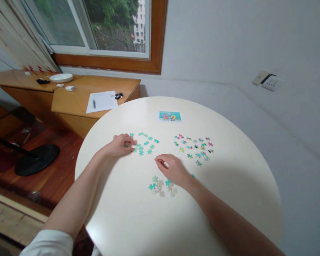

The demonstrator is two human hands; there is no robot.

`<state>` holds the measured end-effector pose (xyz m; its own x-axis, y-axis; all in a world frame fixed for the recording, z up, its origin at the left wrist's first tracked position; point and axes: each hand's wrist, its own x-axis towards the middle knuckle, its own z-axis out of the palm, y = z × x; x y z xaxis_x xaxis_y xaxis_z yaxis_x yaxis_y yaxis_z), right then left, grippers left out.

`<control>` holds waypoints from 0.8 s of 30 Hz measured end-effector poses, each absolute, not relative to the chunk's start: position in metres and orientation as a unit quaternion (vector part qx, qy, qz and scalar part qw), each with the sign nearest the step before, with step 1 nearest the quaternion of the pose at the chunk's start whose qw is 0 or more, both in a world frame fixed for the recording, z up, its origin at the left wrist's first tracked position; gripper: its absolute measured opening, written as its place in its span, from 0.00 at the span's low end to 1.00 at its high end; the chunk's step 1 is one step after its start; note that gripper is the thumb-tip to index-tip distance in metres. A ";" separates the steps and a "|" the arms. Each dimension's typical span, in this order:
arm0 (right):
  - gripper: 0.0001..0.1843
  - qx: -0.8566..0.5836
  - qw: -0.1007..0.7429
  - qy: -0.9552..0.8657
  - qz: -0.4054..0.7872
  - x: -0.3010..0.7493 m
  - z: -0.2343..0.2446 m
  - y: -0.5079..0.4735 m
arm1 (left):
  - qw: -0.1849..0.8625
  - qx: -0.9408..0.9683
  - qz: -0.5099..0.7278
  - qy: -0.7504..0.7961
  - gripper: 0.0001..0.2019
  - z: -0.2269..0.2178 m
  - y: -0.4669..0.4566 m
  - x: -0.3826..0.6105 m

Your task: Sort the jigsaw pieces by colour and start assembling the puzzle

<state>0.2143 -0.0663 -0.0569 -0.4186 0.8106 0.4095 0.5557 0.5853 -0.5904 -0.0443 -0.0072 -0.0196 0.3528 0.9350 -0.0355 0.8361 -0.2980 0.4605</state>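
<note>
On the white round table, my left hand [121,145] reaches over the left edge of a loose group of teal jigsaw puzzle pieces [141,148]. Its thumb and forefinger are curved with a small gap between the tips, close to the pieces. My right hand [172,168] hovers nearer the middle, thumb and forefinger pinched together; whatever is in the pinch is too small to make out. Below it lies a heap of pale and teal puzzle pieces [160,186], partly overlapping. Multicoloured puzzle pieces [196,146] are spread to the right.
A small picture card [170,116] with cartoon figures lies at the far side of the table [216,220]. Behind, a wooden cabinet [96,83] bears a paper sheet [102,101], keys [119,95] and a white plate [61,78]. A wall [256,117] borders the right.
</note>
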 end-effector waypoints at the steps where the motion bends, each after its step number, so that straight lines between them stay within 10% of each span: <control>1: 0.09 -0.416 0.343 -0.822 0.185 0.214 -0.057 -0.066 | 0.204 0.799 0.124 0.552 0.13 -0.021 -0.007 -0.043; 24: 0.09 -0.416 0.345 -0.818 0.196 0.214 -0.058 -0.066 | 0.169 0.836 0.109 0.511 0.17 -0.023 -0.008 -0.040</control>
